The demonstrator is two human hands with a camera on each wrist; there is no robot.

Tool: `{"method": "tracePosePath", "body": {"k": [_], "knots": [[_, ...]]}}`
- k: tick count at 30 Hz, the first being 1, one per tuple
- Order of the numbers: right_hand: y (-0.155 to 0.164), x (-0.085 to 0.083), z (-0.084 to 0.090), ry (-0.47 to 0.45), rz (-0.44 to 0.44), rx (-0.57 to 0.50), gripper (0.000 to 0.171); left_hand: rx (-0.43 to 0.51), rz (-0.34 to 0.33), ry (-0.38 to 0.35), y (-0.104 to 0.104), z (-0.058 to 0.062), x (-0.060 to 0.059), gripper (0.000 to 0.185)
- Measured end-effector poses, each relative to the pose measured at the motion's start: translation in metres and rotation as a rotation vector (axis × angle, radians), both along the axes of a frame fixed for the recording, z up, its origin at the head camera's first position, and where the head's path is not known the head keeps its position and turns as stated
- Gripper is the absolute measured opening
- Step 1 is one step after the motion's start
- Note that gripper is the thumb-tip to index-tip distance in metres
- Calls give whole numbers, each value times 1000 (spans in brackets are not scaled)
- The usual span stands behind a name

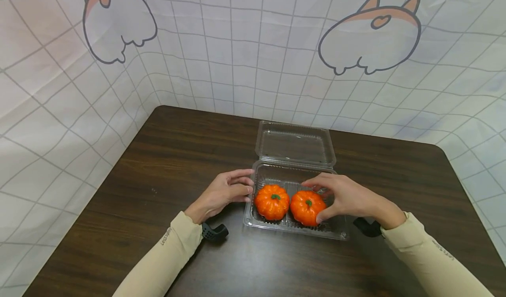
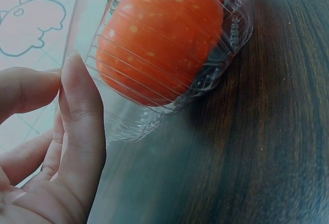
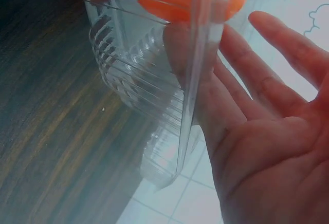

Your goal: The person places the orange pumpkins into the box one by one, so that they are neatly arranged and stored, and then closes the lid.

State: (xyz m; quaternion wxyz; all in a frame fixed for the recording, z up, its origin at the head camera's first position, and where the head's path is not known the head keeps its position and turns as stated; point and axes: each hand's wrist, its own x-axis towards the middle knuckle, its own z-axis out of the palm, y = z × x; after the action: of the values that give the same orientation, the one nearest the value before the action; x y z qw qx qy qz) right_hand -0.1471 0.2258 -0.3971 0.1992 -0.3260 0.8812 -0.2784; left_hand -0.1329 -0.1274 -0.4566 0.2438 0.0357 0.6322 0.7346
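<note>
Two orange pumpkins sit side by side in a clear plastic clamshell container [image 1: 292,230], whose lid [image 1: 294,145] lies folded back. Their stems are green. My left hand [image 1: 223,193] is at the container's left rim, near the left pumpkin [image 1: 272,202]; in the left wrist view its thumb and a finger pinch that rim. Reaching over the right wall, my right hand [image 1: 344,196] spans the right pumpkin [image 1: 306,208], thumb at the front and fingers spread behind. The right wrist view shows those fingers fairly straight around the pumpkin [image 3: 164,0]; firm contact cannot be made out.
The container stands on a dark wood-grain table [image 1: 170,169]. Behind and beside the table hangs a white grid-patterned curtain [image 1: 245,46] with cartoon animal drawings. Both wrists carry dark straps, and the sleeves are pale yellow.
</note>
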Motion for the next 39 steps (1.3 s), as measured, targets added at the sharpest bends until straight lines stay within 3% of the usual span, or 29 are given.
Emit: {"method": "tracePosePath", "body": {"k": [15,30,39], "knots": [[12,3,4,-12,-50,-79,85,-17,2,7,0,-1,0,60],[36,2,13,59,-216,-209,72,-27,-2,16,-1,-2,0,59],[48,-4,12,22,-275,-386,59,-9,-1,4,-1,-1,0,60]]}}
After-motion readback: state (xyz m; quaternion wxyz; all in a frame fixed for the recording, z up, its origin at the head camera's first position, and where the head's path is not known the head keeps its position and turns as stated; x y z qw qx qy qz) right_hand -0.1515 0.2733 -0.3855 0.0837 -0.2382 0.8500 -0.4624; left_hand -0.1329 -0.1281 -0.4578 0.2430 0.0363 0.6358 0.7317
